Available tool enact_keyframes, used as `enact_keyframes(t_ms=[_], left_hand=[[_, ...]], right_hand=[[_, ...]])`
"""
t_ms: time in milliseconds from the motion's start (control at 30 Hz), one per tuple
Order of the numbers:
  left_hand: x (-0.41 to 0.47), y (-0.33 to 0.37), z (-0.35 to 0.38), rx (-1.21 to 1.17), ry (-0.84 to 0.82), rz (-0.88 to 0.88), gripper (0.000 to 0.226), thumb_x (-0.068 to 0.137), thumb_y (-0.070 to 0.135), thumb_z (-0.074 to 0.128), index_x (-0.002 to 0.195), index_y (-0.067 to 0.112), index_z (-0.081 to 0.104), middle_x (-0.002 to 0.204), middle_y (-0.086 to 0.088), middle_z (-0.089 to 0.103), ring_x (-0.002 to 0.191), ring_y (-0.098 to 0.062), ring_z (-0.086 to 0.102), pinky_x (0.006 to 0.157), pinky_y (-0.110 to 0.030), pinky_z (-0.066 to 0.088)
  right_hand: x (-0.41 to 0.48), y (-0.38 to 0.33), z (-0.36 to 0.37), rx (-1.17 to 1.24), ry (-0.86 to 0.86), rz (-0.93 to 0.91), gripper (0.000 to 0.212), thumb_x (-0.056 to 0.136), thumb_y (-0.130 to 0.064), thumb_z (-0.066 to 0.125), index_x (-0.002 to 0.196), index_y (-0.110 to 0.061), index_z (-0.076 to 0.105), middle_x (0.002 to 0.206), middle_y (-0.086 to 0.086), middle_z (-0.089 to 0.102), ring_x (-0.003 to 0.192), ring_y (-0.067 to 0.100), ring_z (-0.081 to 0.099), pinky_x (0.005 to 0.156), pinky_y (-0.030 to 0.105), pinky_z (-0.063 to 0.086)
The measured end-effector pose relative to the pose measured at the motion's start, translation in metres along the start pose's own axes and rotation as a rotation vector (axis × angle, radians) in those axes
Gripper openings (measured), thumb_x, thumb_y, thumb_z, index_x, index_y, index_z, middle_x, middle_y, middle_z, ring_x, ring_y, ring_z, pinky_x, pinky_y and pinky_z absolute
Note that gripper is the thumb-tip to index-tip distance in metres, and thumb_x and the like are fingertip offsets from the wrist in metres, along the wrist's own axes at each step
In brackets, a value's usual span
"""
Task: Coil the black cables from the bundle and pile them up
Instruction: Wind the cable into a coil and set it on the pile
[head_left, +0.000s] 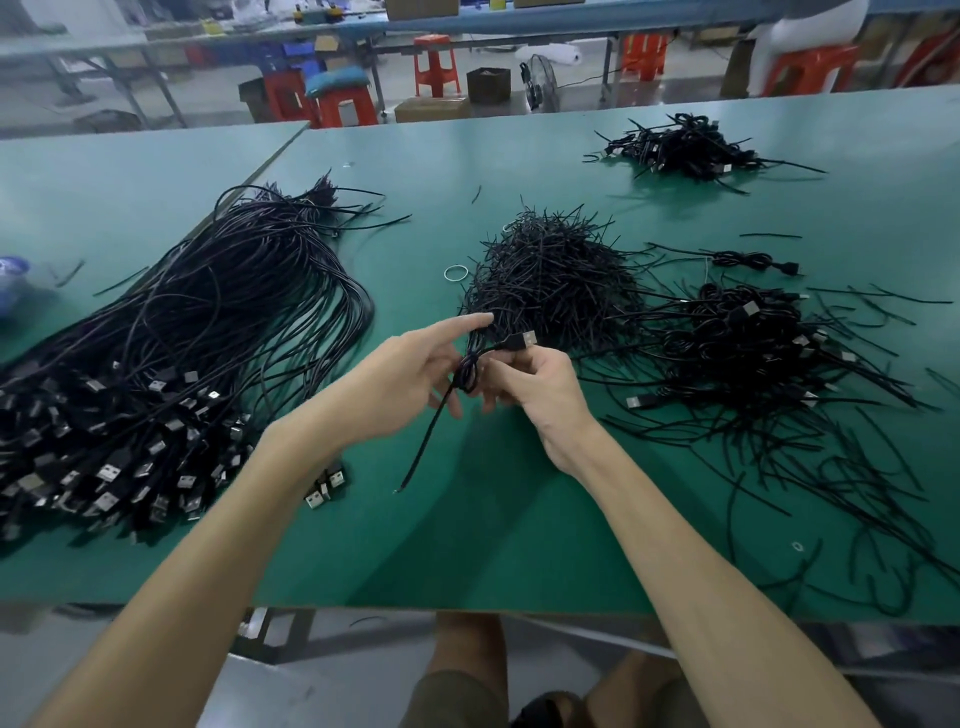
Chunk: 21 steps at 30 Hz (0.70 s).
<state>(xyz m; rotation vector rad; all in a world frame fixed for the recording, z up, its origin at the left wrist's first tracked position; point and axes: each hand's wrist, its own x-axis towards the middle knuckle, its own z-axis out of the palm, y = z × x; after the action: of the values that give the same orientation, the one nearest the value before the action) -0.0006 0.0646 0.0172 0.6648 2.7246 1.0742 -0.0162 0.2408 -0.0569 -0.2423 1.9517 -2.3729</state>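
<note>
Cable (467, 371) is a small coil above the table (467, 545) btwn both hands: left hand (400, 374) grips loops w/ index straight, right hand (540, 384) pinches by plug (524, 339); keep loops tight, wrap tail (421, 441) round.

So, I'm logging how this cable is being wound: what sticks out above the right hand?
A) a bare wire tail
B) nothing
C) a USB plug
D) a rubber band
C: the cable ends in a USB plug that pokes out above the fingers of the right hand, while its bare tail hangs below the left hand.
</note>
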Motion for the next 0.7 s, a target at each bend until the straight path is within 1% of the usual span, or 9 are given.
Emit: enact_keyframes(t_ms=[100,200,267,333,400,467,567,633,700], left_hand=[[-0.003,-0.003,-0.002,0.087,-0.017,-0.001,0.066,0.099,-0.010,0.046,0.153,0.028,0.040,0.101,0.006,0.073,0.082,-0.022,0.072,0.086,-0.044,0.055],[-0.001,-0.008,0.001,0.219,0.073,-0.026,0.061,0.094,-0.004,0.057,0.146,0.027,0.050,0.090,0.015,0.071,0.084,-0.018,0.069,0.087,-0.043,0.054],[-0.001,-0.008,0.000,0.364,0.135,-0.051,0.041,0.095,0.012,0.065,0.133,0.027,0.060,0.084,0.020,0.066,0.088,-0.017,0.065,0.083,-0.041,0.053],[-0.001,-0.005,-0.001,0.470,0.180,-0.057,0.024,0.094,0.041,0.068,0.114,0.028,0.066,0.085,0.017,0.060,0.084,-0.014,0.059,0.074,-0.037,0.049],[-0.002,-0.003,0.001,0.515,0.212,-0.032,0.035,0.093,0.058,0.060,0.097,0.024,0.068,0.089,0.010,0.053,0.079,-0.014,0.053,0.068,-0.036,0.045],[-0.003,0.000,0.004,0.556,0.274,0.008,0.043,0.093,0.060,0.055,0.089,0.018,0.069,0.097,0.004,0.050,0.085,-0.016,0.051,0.068,-0.036,0.044],[-0.003,0.004,0.008,0.519,0.298,0.056,0.035,0.098,0.050,0.058,0.100,0.015,0.065,0.114,0.002,0.054,0.094,-0.021,0.057,0.076,-0.042,0.050],[-0.001,0.007,0.011,0.446,0.236,0.075,0.023,0.102,0.041,0.055,0.112,0.020,0.058,0.113,0.004,0.062,0.094,-0.026,0.061,0.078,-0.044,0.050],[-0.001,0.009,0.012,0.429,0.221,0.092,0.016,0.104,0.035,0.052,0.118,0.028,0.055,0.108,0.007,0.068,0.093,-0.025,0.062,0.076,-0.043,0.050]], right_hand=[[0.001,0.001,0.001,-0.001,-0.005,0.023,0.030,0.093,-0.008,0.071,0.067,-0.022,0.078,0.065,0.003,0.071,0.051,0.013,0.059,0.054,0.017,0.044],[0.001,0.002,0.001,0.007,-0.006,0.031,0.023,0.092,-0.005,0.071,0.072,-0.016,0.075,0.062,0.003,0.068,0.048,0.012,0.058,0.053,0.014,0.043],[0.000,0.001,0.000,-0.009,-0.020,0.045,0.010,0.092,-0.007,0.073,0.082,-0.008,0.074,0.063,0.005,0.069,0.048,0.013,0.058,0.053,0.014,0.043],[0.000,0.001,-0.002,0.002,-0.037,0.047,0.010,0.090,-0.011,0.075,0.081,-0.010,0.073,0.064,0.006,0.069,0.049,0.014,0.059,0.054,0.016,0.045],[0.000,0.001,-0.003,0.005,-0.052,0.042,0.021,0.090,-0.010,0.074,0.072,-0.019,0.071,0.064,0.005,0.069,0.050,0.015,0.059,0.056,0.017,0.046],[0.000,0.001,-0.003,-0.010,-0.071,0.035,0.027,0.090,-0.011,0.075,0.067,-0.024,0.070,0.065,0.004,0.068,0.050,0.015,0.058,0.057,0.017,0.045],[0.001,0.000,-0.003,0.003,-0.060,0.046,0.016,0.088,-0.013,0.077,0.073,-0.015,0.071,0.068,0.005,0.068,0.051,0.016,0.058,0.062,0.024,0.043],[0.001,0.001,-0.004,0.026,-0.045,0.052,0.014,0.088,-0.009,0.076,0.085,0.002,0.069,0.068,0.006,0.068,0.052,0.017,0.058,0.064,0.028,0.042],[0.000,0.000,-0.003,0.031,-0.056,0.054,0.010,0.089,-0.005,0.075,0.084,0.001,0.069,0.067,0.006,0.068,0.051,0.016,0.058,0.062,0.024,0.044]])
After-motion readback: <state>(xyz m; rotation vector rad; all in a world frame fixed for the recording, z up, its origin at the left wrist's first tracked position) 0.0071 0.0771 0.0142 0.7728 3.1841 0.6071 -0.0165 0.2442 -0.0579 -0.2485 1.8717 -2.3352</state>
